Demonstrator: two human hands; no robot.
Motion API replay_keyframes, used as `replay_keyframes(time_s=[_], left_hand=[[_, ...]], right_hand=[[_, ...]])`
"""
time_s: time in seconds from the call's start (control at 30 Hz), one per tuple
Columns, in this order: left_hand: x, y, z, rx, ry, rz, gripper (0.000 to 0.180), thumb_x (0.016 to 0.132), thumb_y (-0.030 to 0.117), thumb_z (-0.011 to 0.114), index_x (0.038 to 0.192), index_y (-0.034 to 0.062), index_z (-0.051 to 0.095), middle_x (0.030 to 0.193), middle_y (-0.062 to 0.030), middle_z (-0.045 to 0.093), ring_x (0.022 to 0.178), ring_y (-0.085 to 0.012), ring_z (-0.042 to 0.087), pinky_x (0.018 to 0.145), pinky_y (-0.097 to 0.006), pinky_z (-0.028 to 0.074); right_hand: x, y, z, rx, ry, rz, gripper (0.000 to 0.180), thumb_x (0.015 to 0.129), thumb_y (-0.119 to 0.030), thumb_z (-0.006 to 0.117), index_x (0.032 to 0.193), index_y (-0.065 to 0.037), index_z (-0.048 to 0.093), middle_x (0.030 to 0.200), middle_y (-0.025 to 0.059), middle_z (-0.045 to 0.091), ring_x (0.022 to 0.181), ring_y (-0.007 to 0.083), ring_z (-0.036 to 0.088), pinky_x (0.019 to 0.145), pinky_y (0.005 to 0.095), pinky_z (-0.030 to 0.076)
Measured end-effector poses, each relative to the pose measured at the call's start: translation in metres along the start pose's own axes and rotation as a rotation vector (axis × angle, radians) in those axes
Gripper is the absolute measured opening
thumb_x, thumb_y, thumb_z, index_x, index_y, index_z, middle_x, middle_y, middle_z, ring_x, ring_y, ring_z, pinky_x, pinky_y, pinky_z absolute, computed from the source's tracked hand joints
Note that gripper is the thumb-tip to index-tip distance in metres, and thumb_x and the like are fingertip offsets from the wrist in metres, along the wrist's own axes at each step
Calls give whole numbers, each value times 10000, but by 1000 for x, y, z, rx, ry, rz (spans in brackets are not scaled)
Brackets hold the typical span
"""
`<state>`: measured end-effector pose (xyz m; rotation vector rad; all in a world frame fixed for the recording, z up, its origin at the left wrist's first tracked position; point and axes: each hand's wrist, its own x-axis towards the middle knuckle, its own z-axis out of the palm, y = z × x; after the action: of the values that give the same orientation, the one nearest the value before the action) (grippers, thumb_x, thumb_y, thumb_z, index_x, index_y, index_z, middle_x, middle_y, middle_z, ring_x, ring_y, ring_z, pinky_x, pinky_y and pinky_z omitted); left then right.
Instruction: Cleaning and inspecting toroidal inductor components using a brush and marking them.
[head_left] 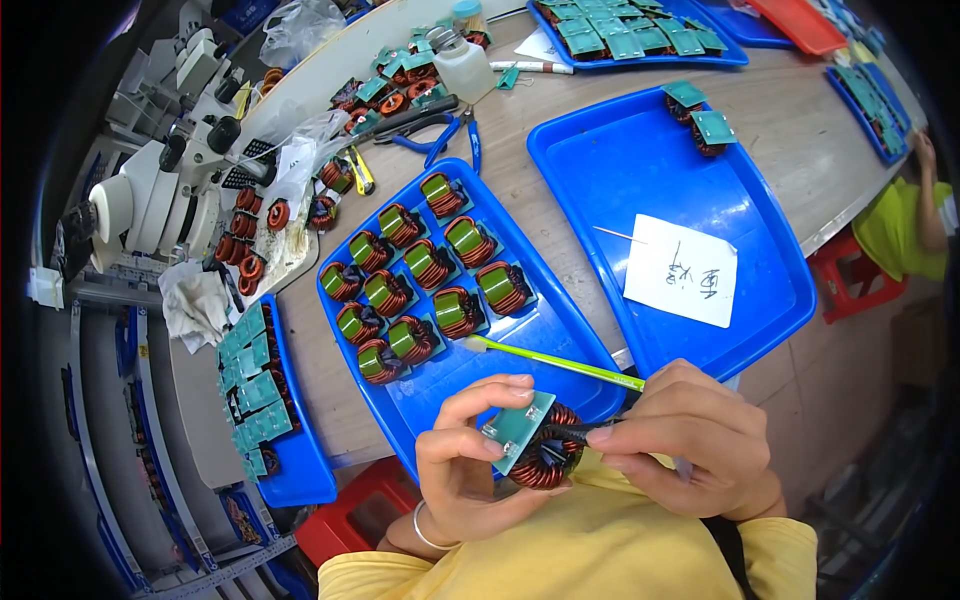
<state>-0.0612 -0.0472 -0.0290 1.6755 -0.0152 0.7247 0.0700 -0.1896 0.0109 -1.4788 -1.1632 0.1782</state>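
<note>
My left hand [465, 470] is closed around a copper-wound ring coil [540, 470] with a small teal circuit board [520, 432] on its side. The board is tilted up between thumb and fingers. In my right hand [700, 430] is a slim black tool [572, 433], perhaps tweezers, whose tip reaches the coil's centre. A green-handled brush [570, 368] slants over the blue tray [420, 395], its pale tip by the coils and its other end at my right fingers; I cannot tell whether they touch it. Several green-and-copper coils [458, 312] stand in that tray.
A second blue tray [570, 170] holds two coil boards [713, 128], a handwritten paper [685, 270] and a thin stick. Blue-handled pliers [440, 140], a yellow cutter [362, 172] and a clear bottle [462, 68] lie beyond. A microscope [150, 195] stands left; another person's arm [927, 170] shows far right.
</note>
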Motion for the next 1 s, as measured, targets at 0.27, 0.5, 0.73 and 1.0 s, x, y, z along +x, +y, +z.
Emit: replay_keyframes(time_s=[0.27,0.5,0.73,1.0], left_hand=[[0,-1,0,5,10,4,613,557,2,812,998,96,396,1112,-229,497,1075,-366,497,899,-483,396],[0,-1,0,2,9,0,611,560,8,813,999,98,399,1111,-226,499,1076,-366,497,899,-481,397],[-1,0,0,7,-1,-7,618,563,1,809,1006,99,389,1117,-227,492,1083,-364,491,901,-477,398],[-2,1,-1,-35,46,-35,620,570,14,811,1016,87,387,1118,-220,479,1074,-351,493,909,-471,398]], right_hand=[[0,2,-1,-2,-3,-25,234,617,46,702,840,-17,667,746,69,624,615,182,559,548,264,426],[0,2,0,-4,3,-31,222,624,42,699,836,-15,665,745,71,624,610,180,559,545,265,425],[0,2,0,4,9,-26,228,616,54,696,833,-8,662,734,74,626,597,181,560,540,263,418],[0,10,-6,-28,45,7,178,646,32,676,820,7,649,684,75,608,596,175,562,543,254,410]])
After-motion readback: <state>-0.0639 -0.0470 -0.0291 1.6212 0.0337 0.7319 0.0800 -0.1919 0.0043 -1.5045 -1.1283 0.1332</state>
